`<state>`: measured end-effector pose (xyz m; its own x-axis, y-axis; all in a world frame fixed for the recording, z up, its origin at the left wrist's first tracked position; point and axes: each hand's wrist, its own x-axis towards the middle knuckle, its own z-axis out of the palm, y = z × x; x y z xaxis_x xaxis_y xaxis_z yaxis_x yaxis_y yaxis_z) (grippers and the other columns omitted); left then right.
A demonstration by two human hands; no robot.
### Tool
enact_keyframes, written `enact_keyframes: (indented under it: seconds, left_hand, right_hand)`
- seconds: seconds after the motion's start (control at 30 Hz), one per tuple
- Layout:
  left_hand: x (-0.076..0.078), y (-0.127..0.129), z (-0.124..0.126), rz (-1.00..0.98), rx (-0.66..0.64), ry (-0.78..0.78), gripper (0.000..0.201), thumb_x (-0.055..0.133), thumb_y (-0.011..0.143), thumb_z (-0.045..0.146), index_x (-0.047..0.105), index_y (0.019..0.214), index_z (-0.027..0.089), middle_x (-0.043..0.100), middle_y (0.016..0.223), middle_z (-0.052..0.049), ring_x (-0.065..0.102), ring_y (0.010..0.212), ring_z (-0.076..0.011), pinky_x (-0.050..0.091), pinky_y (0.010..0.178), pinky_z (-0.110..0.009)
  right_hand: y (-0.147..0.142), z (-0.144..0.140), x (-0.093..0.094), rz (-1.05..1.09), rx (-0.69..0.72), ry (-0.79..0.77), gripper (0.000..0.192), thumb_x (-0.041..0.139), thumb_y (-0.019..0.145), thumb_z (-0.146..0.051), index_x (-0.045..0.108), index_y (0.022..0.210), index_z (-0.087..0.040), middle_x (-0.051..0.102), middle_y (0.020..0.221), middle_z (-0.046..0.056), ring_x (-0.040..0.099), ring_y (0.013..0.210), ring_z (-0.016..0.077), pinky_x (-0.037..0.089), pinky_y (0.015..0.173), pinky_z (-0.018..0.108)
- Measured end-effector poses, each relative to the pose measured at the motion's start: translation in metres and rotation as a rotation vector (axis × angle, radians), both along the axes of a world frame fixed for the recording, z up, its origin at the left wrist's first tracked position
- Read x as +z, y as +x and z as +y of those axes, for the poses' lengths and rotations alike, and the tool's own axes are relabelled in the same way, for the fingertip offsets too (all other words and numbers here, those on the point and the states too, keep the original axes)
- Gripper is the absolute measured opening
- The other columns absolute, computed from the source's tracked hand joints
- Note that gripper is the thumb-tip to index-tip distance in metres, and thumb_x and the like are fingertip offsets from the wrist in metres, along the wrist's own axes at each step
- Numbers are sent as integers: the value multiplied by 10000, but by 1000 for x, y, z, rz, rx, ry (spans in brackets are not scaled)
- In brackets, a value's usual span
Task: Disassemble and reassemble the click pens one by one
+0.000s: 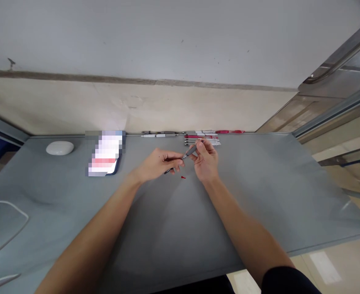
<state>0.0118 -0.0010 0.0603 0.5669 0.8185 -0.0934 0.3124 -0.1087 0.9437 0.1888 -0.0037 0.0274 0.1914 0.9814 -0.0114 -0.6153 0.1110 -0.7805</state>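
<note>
- Plainly, both hands are closed on one dark pen (pixel 193 150), slanting between them above the middle of the desk (pixel 259 179) (whether it is in one piece, I cannot tell).
- The left hand (pixel 157 164) has its fingers curled, thumb and fingertips gripping the pen's near, left part.
- The right hand (pixel 206 161) pinches the far, right part between thumb and fingers, just beside the left.
- A small red bit (pixel 183 177) lies nearer, below the hands.
- More pens (pixel 161 135) lie along the far edge.
</note>
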Motion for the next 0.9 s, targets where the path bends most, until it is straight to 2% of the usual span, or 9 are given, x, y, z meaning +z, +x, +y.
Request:
enact_keyframes:
  seconds: [0.17,0.3,0.47,0.57,0.67,0.77,0.9]
  left_hand:
    - [-9,5,1,19,105,77,333,635,869,389,733,1118,190,708,808,-5,615,676,-127,530,694,-273]
    - [-8,5,1,19,87,84,320,623,878,389,739,1091,180,703,787,-5,614,680,-127,531,693,-267]
    - [0,0,0,-33,15,-47,268,604,902,366,736,1037,176,728,869,-26,624,661,-113,520,654,-252]
    - [4,-2,0,-69,-56,-158,264,610,910,386,741,969,165,736,892,-48,625,646,-108,496,612,-239]
    - [6,-4,1,-91,-68,-202,260,621,908,388,740,951,161,736,880,-55,620,643,-108,481,598,-235]
    - [7,-3,1,-66,-46,-156,250,618,905,380,735,916,160,727,845,-45,617,655,-112,484,611,-238]
    - [2,0,1,-34,-1,-6,228,605,901,359,735,895,172,702,792,-10,608,656,-106,497,656,-238]
  right_hand:
    - [-2,2,-3,-40,-68,-17,238,815,685,-343,624,792,-251,649,783,-65,665,748,104,577,638,240]
    - [-2,2,-2,-25,-65,-5,237,821,677,-329,633,799,-254,647,787,-71,670,740,102,571,614,232]
    - [2,1,-1,-13,-5,15,223,825,668,-298,672,825,-258,681,881,-63,672,741,97,581,608,231]
    - [3,1,0,22,45,37,200,826,665,-283,671,789,-259,670,823,-75,662,713,92,596,623,241]
    - [4,2,0,60,101,54,207,838,655,-286,678,785,-266,667,807,-83,678,736,99,605,618,240]
    - [4,3,0,75,119,51,219,848,649,-293,682,790,-264,677,827,-85,698,757,104,603,601,227]
    - [3,4,-1,64,82,43,210,836,671,-279,669,797,-258,677,815,-86,702,732,101,599,609,230]
